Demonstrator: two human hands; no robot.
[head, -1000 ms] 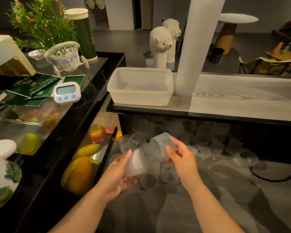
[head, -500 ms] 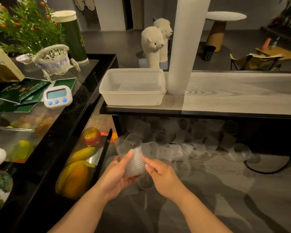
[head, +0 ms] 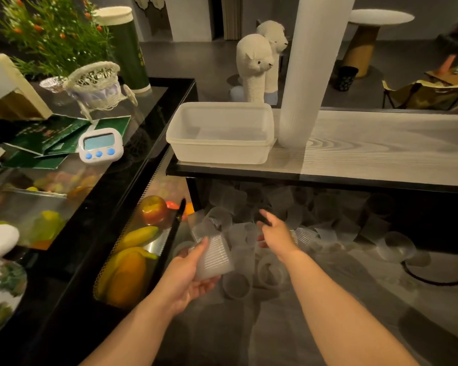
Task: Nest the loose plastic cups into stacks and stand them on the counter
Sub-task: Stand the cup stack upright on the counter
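Left hand (head: 189, 276) grips ribbed cup stack (head: 215, 256). Right hand (head: 275, 233) reaches over loose cups (head: 271, 270), fingers extended, holding nothing visible.

This looks like a small drinks or dessert shop, seen from behind the serving side. A glass-topped display case (head: 72, 196) on the left holds fruit: an apple (head: 154, 209), a banana (head: 138, 235) and an orange-yellow fruit (head: 128, 278). On its top lie green leaflets (head: 45, 138), a white kitchen timer (head: 101, 145), a small wicker cart ornament (head: 95, 85) and a potted plant with orange berries (head: 50, 30). The pale wood-grain desk (head: 381, 149) carries a white plastic tub (head: 220, 136) and a very tall stack of cups (head: 312, 70). Beyond it, the customer area shows two plush alpacas (head: 254, 64), a round pedestal table (head: 378, 19) and a folding chair (head: 423, 91). Many loose clear cups (head: 325, 207) lie on a lower surface.
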